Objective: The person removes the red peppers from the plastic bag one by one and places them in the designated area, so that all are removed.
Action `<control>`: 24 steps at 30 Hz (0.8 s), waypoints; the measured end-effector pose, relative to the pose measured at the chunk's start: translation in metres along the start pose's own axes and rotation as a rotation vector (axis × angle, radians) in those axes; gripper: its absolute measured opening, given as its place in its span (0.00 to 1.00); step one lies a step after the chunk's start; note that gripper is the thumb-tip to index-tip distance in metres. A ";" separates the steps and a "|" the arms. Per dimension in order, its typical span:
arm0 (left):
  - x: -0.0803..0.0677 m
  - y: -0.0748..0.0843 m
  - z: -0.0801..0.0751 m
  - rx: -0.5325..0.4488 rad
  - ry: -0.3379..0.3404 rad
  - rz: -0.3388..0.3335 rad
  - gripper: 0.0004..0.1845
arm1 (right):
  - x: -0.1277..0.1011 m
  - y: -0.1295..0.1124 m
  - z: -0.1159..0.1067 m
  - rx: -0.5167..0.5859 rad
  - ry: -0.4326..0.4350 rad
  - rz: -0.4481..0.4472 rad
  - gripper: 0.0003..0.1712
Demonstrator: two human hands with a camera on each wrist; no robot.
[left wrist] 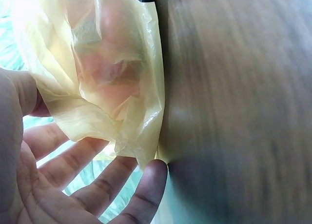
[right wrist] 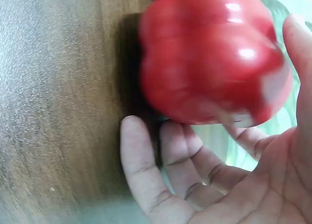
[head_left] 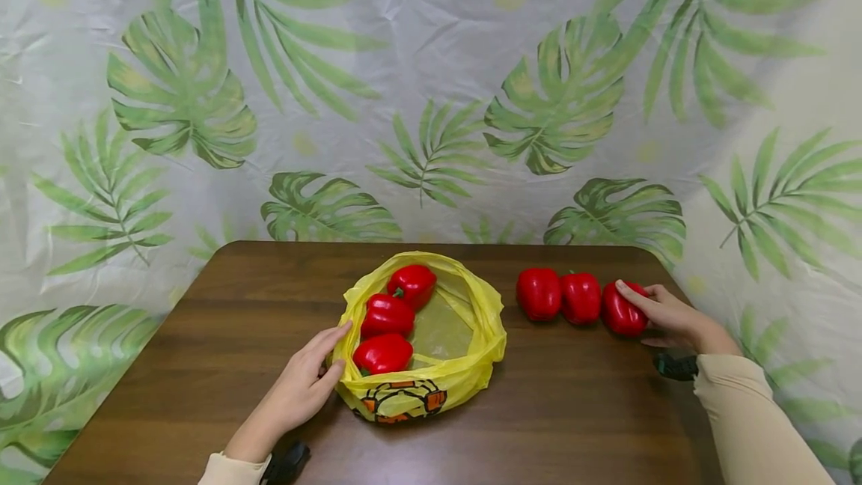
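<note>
A yellow plastic bag stands on the table with its mouth spread wide. Inside, along its left side, lie three red bell peppers. My left hand touches the bag's left side with extended fingers; in the left wrist view those fingers lie against the thin plastic. At the right, three more red bell peppers form a row. My right hand is around the rightmost bell pepper, thumb over its top. The right wrist view has this bell pepper between loosely spread thumb and fingers.
The brown wooden table has rounded far corners. Behind it hangs a pale leaf-printed sheet. A dark strap device sits at the right wrist, and another at the left.
</note>
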State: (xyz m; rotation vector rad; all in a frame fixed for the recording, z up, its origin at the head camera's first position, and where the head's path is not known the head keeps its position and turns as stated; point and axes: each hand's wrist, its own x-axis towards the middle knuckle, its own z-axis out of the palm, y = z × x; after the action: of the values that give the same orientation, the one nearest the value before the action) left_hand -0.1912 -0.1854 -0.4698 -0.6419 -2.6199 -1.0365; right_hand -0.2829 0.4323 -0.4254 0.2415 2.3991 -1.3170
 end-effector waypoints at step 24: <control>-0.001 -0.001 -0.001 -0.023 -0.033 0.000 0.32 | -0.009 -0.042 -0.013 -0.409 0.196 -0.197 0.54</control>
State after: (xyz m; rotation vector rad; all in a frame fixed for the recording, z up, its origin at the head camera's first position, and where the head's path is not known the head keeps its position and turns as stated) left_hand -0.1908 -0.1868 -0.4698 -0.6696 -2.6393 -1.0672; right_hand -0.2915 0.4202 -0.3826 0.0190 2.8527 -0.8784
